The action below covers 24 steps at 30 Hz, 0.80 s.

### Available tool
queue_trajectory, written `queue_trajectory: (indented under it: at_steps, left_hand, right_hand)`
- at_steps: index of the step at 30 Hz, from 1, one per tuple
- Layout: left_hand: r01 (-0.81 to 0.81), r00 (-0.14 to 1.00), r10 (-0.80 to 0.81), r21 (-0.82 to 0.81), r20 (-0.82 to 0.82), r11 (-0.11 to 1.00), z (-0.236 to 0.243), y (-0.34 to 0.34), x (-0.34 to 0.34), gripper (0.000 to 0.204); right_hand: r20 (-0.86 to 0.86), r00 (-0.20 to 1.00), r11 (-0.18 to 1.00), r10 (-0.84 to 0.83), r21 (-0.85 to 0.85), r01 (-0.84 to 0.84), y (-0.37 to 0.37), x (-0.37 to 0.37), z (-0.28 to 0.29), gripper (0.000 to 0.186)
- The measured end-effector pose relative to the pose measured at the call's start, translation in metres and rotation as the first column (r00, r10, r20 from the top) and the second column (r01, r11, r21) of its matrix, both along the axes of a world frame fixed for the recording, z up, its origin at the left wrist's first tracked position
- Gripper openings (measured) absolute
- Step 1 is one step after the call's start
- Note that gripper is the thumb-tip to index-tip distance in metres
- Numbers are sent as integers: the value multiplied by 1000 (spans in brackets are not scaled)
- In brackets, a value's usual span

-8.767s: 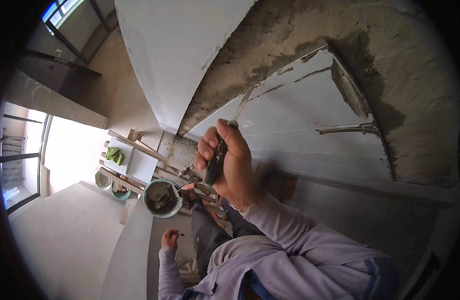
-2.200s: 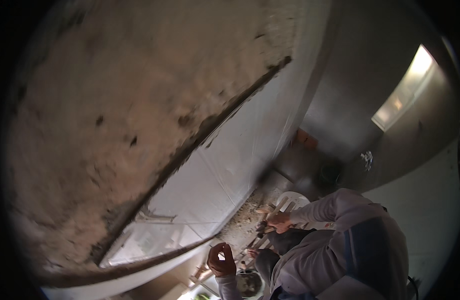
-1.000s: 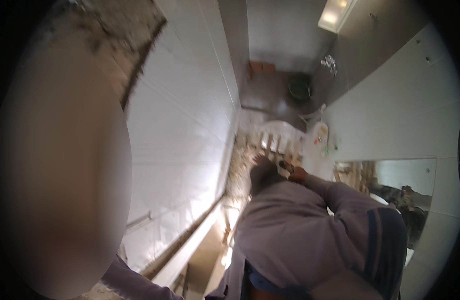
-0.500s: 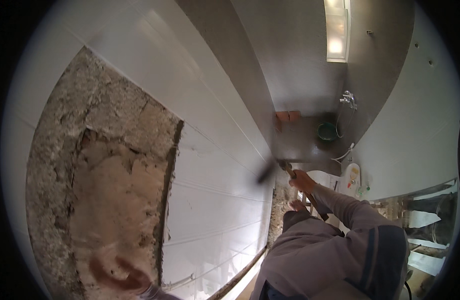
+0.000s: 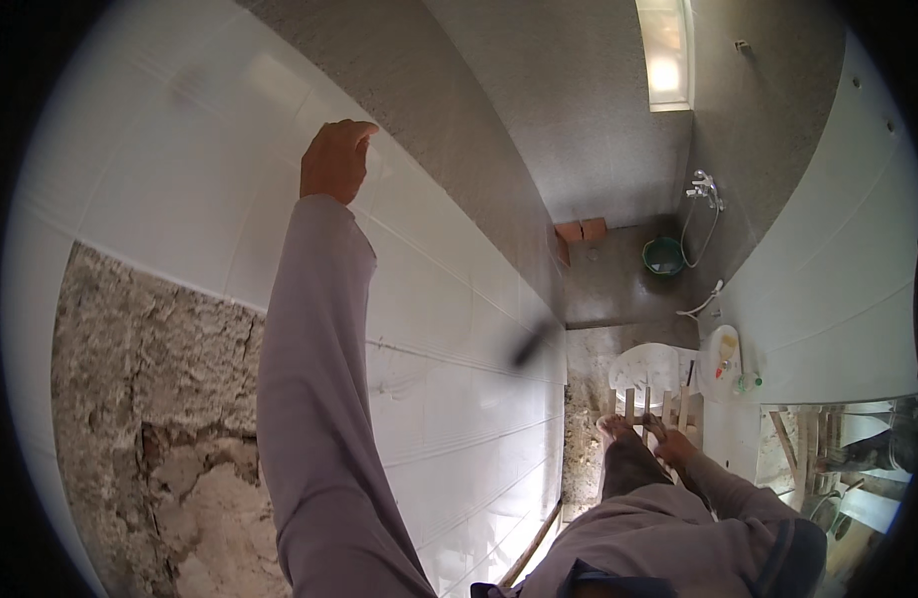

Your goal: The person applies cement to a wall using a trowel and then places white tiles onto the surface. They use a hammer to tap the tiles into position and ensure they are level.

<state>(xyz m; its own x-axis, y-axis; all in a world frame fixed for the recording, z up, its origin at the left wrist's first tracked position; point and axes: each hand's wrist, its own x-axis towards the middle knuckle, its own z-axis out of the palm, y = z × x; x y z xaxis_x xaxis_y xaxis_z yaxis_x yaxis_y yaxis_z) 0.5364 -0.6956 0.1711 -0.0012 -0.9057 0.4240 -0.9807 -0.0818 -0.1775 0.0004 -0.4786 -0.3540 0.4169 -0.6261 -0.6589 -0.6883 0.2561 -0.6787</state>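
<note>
My left arm reaches up along the white tiled wall [image 5: 429,394]. At its end my left hand [image 5: 335,164] is open and seems empty, fingers bent, with one fingertip at the tiles' upper edge by the grey plaster [image 5: 449,130]. Low near my body, my right hand [image 5: 677,450] is closed round the handle of a hammer [image 5: 653,429], whose head is small and partly hidden here. Beside the left forearm is a patch of rough bare wall [image 5: 165,349] without tiles, partly covered by the sleeve.
Wooden slats [image 5: 668,404] and a bare foot [image 5: 612,429] are below me. Farther off stand a white round basin-like thing [image 5: 646,367], a green bucket [image 5: 663,256], a shower mixer [image 5: 705,189] and red bricks [image 5: 582,230]. A dark blurred spot hangs mid-view.
My left hand has risen from in front of the bare patch to the tiles' top edge. My right hand has lowered the hammer towards my body. The view has shifted slightly.
</note>
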Motion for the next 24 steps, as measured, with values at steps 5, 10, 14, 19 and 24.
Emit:
queue_trajectory:
  at_steps: [5, 10, 14, 19, 24]
  left_hand:
    - [6, 939, -41, 104, 342, 995, -40, -72, 76, 28]
    - [-139, 843, 23, 176, 538, 974, -73, -113, 97, 30]
    - [-253, 795, 107, 167, 597, 953, -81, -130, 82, 30]
    - [-348, 704, 156, 145, 693, 926, -88, -137, 72, 20]
    - [-282, 753, 127, 142, 646, 949, -89, -142, 87, 18]
  right_hand:
    - [-144, 967, 958, -210, 165, 233, 32, -65, -12, 24]
    - [-322, 871, 810, -371, 347, 473, 77, -114, -38, 23]
    - [-387, 859, 764, -335, 421, 488, 92, -126, -28, 20]
    - [-375, 847, 741, -376, 428, 518, 93, -115, -21, 22]
    - [-356, 882, 772, -309, 447, 451, 86, -108, -37, 27]
